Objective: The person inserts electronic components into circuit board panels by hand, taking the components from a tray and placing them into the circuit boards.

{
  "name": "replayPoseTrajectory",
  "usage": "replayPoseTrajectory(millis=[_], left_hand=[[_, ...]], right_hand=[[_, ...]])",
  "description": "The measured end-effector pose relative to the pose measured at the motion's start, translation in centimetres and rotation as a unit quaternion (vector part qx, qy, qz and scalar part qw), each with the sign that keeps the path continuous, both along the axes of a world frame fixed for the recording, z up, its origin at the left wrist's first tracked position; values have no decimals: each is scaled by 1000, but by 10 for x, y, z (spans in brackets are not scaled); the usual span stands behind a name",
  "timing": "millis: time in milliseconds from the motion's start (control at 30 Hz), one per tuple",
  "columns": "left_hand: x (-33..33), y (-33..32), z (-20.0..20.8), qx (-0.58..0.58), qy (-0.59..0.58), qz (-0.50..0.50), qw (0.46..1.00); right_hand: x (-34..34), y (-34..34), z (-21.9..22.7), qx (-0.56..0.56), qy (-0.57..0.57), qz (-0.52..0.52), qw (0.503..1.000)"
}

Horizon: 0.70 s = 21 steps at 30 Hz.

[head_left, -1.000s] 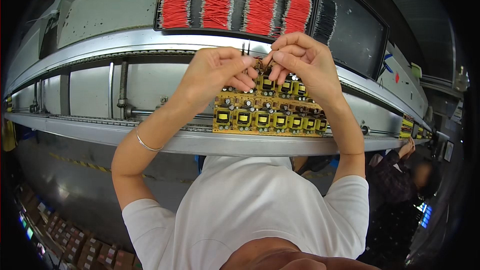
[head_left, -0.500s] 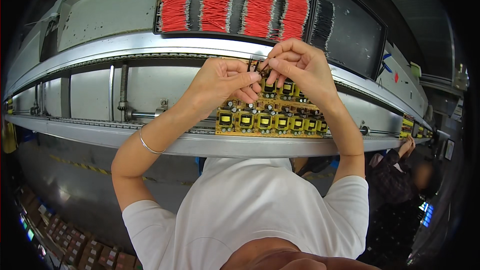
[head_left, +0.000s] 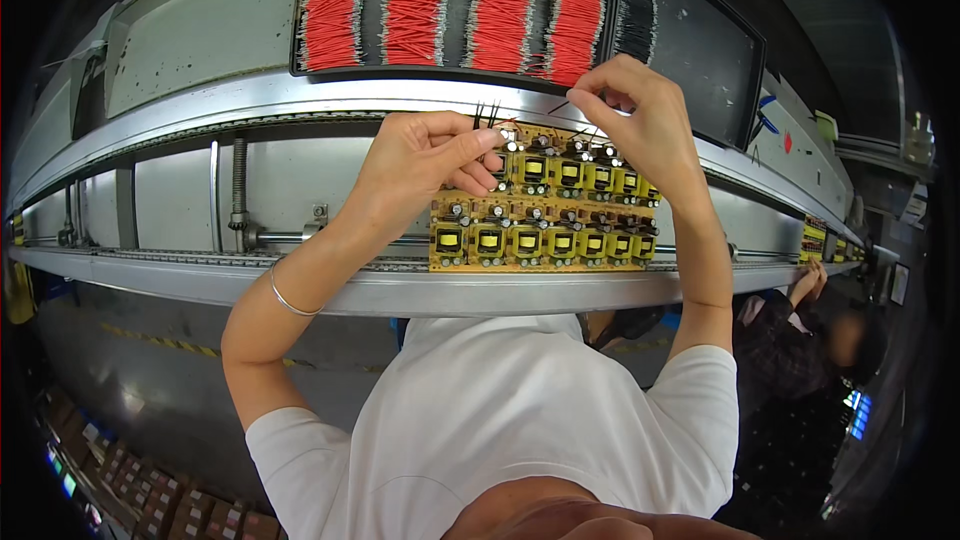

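Observation:
My left hand (head_left: 432,152) is closed on several black wires (head_left: 479,117), which stick up past its fingertips. It hovers over the far left part of a circuit board panel (head_left: 575,269) carrying rows of yellow transformers and small capacitors. Farther right, my right hand (head_left: 645,110) pinches one thin dark wire (head_left: 559,108) between thumb and finger, above the panel's far edge. Short red and dark wires stand along that edge, partly hidden by the left hand.
Beyond the rail (head_left: 250,91), a black tray (head_left: 465,69) holds bundles of red wires (head_left: 412,10) and a smaller bundle of black wires (head_left: 634,25). The panel sits between the conveyor's two rails. At far right, another person's hands (head_left: 808,282) are at the near rail (head_left: 200,278).
My hands were together over the panel and are now apart. The right hand has moved right with a single wire, while the left has shifted slightly left with the black wires.

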<state>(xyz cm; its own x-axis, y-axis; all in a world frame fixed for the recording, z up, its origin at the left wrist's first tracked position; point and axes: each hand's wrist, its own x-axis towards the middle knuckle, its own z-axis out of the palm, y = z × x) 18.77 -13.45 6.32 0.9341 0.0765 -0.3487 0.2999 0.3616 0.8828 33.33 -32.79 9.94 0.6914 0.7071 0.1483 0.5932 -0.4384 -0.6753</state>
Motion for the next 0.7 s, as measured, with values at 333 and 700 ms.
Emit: replayPoseTrajectory(millis=[333,700], left_hand=[[-2,4,-4,9,-18,21,1000],[-2,8,-4,-6,-26,37,999]], right_hand=[[-1,2,-22,-81,-71,24,994],[-2,3,-24,-94,-100,33,990]])
